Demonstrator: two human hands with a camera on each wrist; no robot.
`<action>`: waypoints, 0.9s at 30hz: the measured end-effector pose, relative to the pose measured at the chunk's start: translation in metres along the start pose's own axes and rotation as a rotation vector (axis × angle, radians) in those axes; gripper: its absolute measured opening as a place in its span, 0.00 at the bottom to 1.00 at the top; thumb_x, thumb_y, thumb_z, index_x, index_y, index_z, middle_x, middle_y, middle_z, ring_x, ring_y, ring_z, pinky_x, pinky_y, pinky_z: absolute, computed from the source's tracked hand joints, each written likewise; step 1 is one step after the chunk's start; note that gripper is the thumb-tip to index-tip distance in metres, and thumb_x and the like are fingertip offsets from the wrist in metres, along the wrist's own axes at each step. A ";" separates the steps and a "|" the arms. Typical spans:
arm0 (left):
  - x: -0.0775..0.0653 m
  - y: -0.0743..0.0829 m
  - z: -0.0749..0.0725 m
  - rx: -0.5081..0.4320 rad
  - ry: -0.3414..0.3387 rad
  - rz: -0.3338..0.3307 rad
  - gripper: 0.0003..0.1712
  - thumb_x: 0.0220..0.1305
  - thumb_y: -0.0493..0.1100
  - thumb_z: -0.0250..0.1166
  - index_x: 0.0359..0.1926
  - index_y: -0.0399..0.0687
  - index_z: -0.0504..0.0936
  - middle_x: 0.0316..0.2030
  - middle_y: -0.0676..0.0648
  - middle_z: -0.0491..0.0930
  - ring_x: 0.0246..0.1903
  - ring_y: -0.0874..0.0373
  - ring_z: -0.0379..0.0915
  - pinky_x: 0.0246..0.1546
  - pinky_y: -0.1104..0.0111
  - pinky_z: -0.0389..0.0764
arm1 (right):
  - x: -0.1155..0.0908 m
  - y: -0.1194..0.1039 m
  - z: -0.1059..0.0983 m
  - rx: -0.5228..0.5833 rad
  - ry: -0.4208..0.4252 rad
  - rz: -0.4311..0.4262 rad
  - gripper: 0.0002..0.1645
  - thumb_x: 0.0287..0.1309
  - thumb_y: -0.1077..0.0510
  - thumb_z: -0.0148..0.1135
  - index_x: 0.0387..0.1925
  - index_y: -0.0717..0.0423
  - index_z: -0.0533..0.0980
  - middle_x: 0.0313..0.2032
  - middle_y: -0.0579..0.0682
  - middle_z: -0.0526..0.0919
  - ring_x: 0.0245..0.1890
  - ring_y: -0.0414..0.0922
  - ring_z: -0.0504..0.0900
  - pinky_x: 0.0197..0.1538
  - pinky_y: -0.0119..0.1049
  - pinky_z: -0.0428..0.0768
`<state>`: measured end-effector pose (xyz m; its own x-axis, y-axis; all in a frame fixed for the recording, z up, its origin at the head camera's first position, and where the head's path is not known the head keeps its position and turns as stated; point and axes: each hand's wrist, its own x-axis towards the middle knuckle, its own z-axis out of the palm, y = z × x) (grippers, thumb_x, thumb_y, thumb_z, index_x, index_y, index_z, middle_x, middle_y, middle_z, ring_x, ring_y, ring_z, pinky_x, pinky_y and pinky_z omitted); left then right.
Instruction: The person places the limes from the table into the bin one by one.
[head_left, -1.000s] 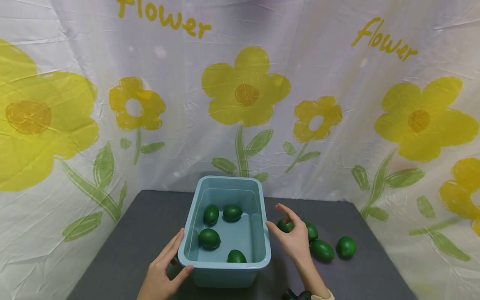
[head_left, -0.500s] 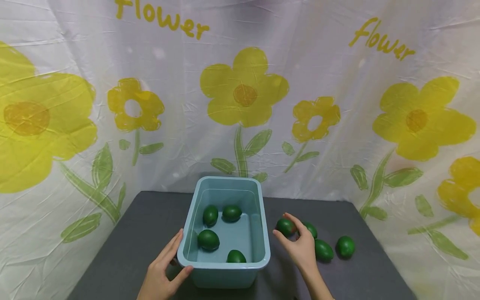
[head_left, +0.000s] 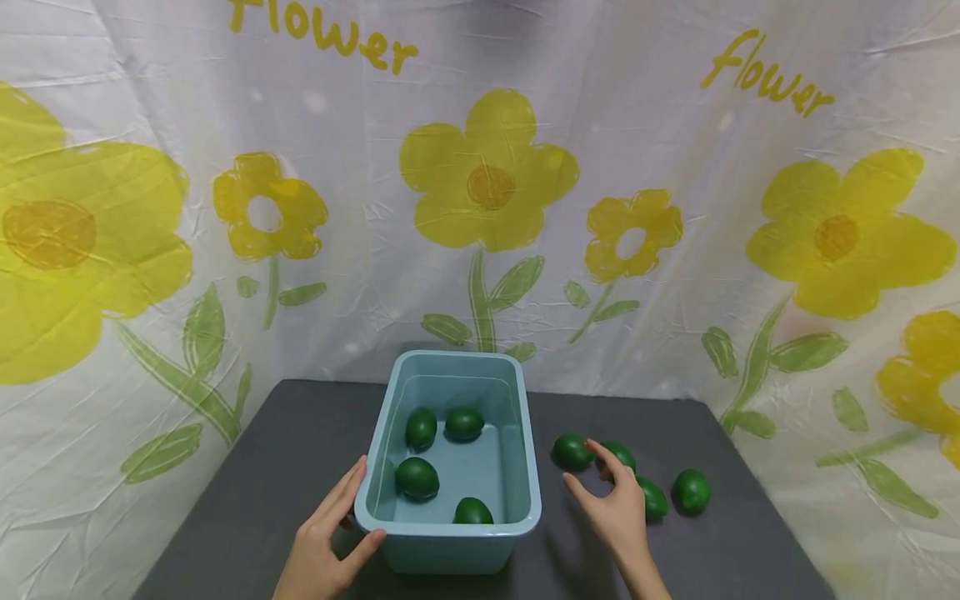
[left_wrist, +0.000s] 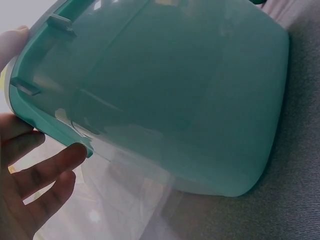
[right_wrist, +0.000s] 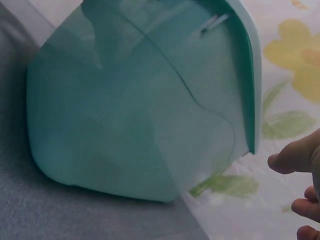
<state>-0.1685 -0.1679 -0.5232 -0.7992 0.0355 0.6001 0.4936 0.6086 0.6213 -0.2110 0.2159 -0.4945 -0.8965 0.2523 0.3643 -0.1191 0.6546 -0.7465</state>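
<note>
A light blue plastic bin (head_left: 367, 467) stands on the dark table, several green limes (head_left: 417, 478) lying on its floor. At its near left corner rests my left hand (head_left: 322, 533), thumb on the front rim and fingers along the left side; the left wrist view shows the fingers (left_wrist: 50, 170) spread by the rim. My right hand (head_left: 611, 508) is to the right of the bin, thumb and index finger apart with nothing between them. Just beyond its fingertips lies a loose lime (head_left: 573, 452). Another lime (head_left: 619, 455) is partly hidden behind the fingers.
Two more limes lie to the right: one lime (head_left: 656, 500) partly covered by the right hand, the other lime (head_left: 692, 492) farther out. A white curtain (head_left: 360, 208) with yellow flowers rises behind the dark grey table (head_left: 315, 417) and along its sides.
My right hand has moved from beside the bin's right rim past the nearest loose lime, farther right and toward me. The left hand, bin and limes have stayed in place.
</note>
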 end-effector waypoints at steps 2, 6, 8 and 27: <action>0.000 0.000 0.000 -0.002 -0.003 -0.001 0.50 0.59 0.43 0.80 0.80 0.51 0.68 0.75 0.42 0.72 0.52 0.70 0.74 0.30 0.70 0.79 | -0.001 0.003 -0.001 0.000 0.001 -0.001 0.37 0.55 0.53 0.83 0.66 0.54 0.81 0.36 0.47 0.78 0.38 0.43 0.69 0.42 0.40 0.68; 0.000 0.000 0.000 -0.008 -0.003 0.004 0.50 0.59 0.42 0.80 0.80 0.51 0.68 0.75 0.42 0.72 0.52 0.71 0.73 0.30 0.70 0.78 | -0.001 0.010 0.000 -0.006 0.017 -0.003 0.37 0.54 0.55 0.83 0.65 0.56 0.81 0.46 0.48 0.86 0.39 0.42 0.70 0.43 0.40 0.68; 0.000 0.000 0.000 -0.011 -0.002 0.009 0.50 0.59 0.42 0.80 0.80 0.51 0.68 0.75 0.42 0.72 0.52 0.71 0.73 0.30 0.70 0.78 | -0.001 0.014 0.001 -0.014 0.028 0.005 0.37 0.53 0.56 0.84 0.65 0.56 0.81 0.49 0.49 0.87 0.39 0.41 0.70 0.43 0.39 0.68; 0.000 -0.002 0.000 0.010 -0.029 -0.036 0.50 0.60 0.44 0.80 0.81 0.53 0.68 0.74 0.43 0.73 0.51 0.66 0.76 0.32 0.70 0.80 | 0.000 0.047 -0.007 -0.085 0.039 0.088 0.39 0.54 0.55 0.83 0.66 0.60 0.80 0.38 0.58 0.82 0.37 0.51 0.71 0.40 0.41 0.66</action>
<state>-0.1696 -0.1691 -0.5248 -0.8260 0.0358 0.5625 0.4606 0.6181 0.6370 -0.2135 0.2518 -0.5261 -0.8843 0.3377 0.3223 -0.0029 0.6864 -0.7272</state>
